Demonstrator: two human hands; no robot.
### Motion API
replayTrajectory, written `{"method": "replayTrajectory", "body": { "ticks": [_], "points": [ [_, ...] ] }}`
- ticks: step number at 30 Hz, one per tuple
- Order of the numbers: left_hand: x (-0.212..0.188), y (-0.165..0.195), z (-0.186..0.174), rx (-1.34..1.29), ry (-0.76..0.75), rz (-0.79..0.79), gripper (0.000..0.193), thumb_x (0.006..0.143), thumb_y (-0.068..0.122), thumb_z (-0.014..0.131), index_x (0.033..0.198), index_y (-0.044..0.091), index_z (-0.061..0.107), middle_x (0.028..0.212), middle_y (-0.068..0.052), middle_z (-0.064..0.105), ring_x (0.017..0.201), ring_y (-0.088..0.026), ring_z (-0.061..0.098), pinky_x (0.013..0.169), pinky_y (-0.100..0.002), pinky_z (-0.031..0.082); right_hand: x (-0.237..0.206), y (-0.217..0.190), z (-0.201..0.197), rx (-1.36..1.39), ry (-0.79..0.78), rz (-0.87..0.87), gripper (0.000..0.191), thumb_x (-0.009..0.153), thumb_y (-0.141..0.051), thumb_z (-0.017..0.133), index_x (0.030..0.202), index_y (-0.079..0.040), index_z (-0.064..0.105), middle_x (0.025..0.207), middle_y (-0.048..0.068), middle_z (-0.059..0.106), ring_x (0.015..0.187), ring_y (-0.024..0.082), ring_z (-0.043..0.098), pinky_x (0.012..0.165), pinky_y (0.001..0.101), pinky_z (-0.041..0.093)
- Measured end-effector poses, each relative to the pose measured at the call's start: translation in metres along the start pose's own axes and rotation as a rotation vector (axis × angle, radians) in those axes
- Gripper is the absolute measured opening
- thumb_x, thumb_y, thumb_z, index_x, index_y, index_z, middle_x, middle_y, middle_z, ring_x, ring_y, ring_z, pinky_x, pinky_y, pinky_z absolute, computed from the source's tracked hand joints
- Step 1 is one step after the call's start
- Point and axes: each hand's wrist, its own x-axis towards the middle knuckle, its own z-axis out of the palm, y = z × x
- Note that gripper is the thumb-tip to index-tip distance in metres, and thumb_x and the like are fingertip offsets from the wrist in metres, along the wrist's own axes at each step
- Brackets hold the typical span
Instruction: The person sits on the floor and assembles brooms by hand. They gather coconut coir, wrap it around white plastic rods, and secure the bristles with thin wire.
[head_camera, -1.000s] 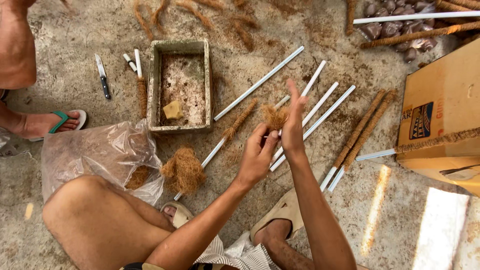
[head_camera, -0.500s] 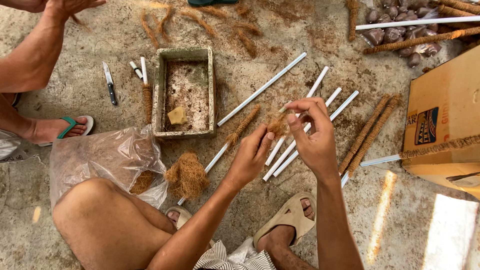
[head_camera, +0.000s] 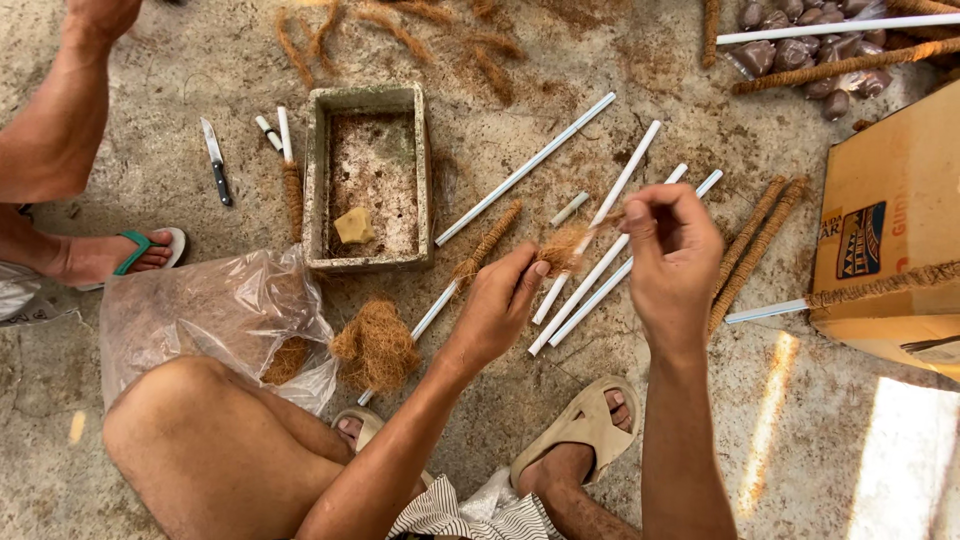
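- Seated on a rough concrete floor (head_camera: 180, 60), a person pinches a small tuft of brown coconut fibre (head_camera: 562, 248) with the left hand (head_camera: 500, 305), thumb and fingertips closed on its lower edge.
- The right hand (head_camera: 672, 255) is curled nearly closed, its fingers drawn together on a thin strand running from the tuft's upper right.
- The tuft is held above a row of white plastic tubes (head_camera: 600, 255) lying slantwise on the floor.
- A larger loose clump of brown fibre (head_camera: 378, 345) sits by the left forearm, next to a clear plastic bag (head_camera: 200, 320).
- A grey rectangular concrete trough (head_camera: 368, 100) with a yellow lump (head_camera: 352, 226) inside stands beyond the bag.
- A small knife (head_camera: 216, 160) lies to the left of the trough, near another person's sandalled foot (head_camera: 110, 255).
- Fibre-wrapped sticks (head_camera: 750, 245) lie beside a brown cardboard box (head_camera: 890, 230) at right.
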Motion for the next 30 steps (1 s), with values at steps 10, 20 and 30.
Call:
{"method": "replayTrajectory", "body": {
  "ticks": [10,20,30],
  "points": [
    [0.006,-0.031,-0.019,-0.070,0.045,-0.176,0.030,0.109,0.029,0.038,0.105,0.010,0.060,0.090,-0.001,0.063,0.073,-0.013,0.059,0.063,-0.031,0.055,0.019,0.007,-0.065,0.180,0.285,-0.030,0.007,0.120,-0.007,0.068,0.115,-0.003,0.068,0.100,0.005,0.069,0.080,0.009,0.061,0.072,0.0219,0.050],
    [0.009,-0.054,-0.041,-0.354,0.234,-0.237,0.023,0.108,0.022,0.049,0.119,0.006,0.060,0.086,-0.005,0.055,0.061,-0.014,0.052,0.045,-0.027,0.048,0.013,0.015,-0.068,-0.451,-0.048,0.383,0.009,0.102,-0.010,0.069,0.106,-0.010,0.077,0.082,0.004,0.069,0.062,0.012,0.049,0.051,0.0266,0.036],
    [0.005,-0.036,-0.041,-0.617,0.197,-0.141,0.031,0.113,0.026,0.038,0.133,0.010,0.056,0.089,-0.007,0.060,0.072,-0.014,0.055,0.063,-0.034,0.050,-0.001,0.052,0.025,-0.686,-0.742,0.448,0.013,0.093,-0.008,0.070,0.103,-0.009,0.079,0.095,0.007,0.078,0.077,0.017,0.070,0.070,0.0328,0.056]
  ]
}}
